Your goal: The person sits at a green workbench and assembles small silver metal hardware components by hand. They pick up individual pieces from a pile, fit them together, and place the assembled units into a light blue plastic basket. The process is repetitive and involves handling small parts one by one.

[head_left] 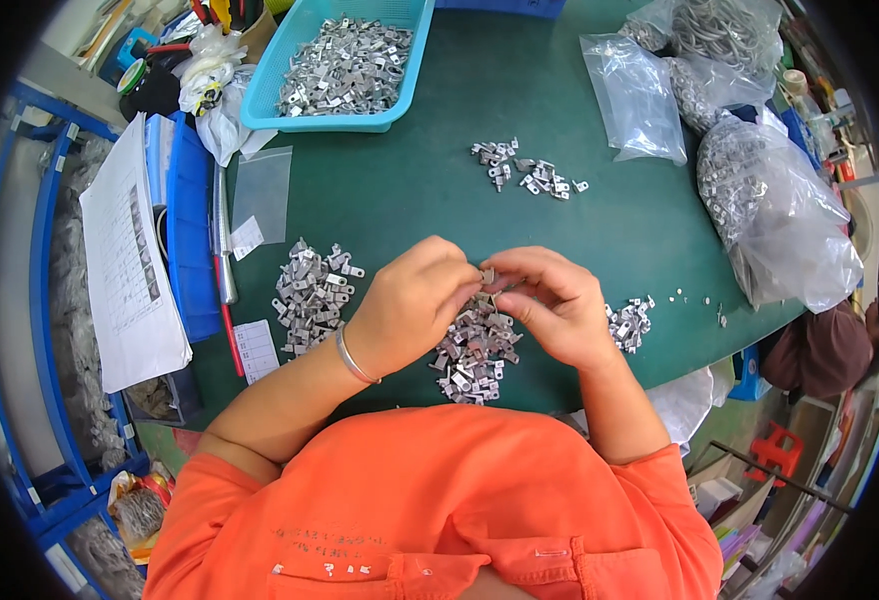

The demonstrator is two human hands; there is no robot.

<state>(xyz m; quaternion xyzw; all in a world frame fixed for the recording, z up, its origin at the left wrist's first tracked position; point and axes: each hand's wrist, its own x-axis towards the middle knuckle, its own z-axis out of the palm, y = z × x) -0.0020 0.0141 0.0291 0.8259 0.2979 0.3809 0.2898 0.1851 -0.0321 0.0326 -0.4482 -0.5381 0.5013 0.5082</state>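
Note:
My left hand point(412, 298) and my right hand point(552, 300) meet above a heap of small metal brackets point(476, 348) on the green table. Between the fingertips of both hands is a small metal bracket point(489, 276), partly covered by the fingers. The left fingers are pinched together; the right thumb and forefinger close on the bracket from the other side. Beside my left wrist, which wears a silver bangle point(352, 356), lies another pile of brackets point(310, 290). A smaller pile of brackets point(631, 323) lies just right of my right hand.
At the back left stands a turquoise basket point(400, 112) full of brackets. Loose brackets point(542, 178) lie mid-table. Clear bags of metal parts point(750, 200) line the right edge. On the left are a blue bin point(192, 240), paper sheets point(135, 270) and a red pen point(230, 330).

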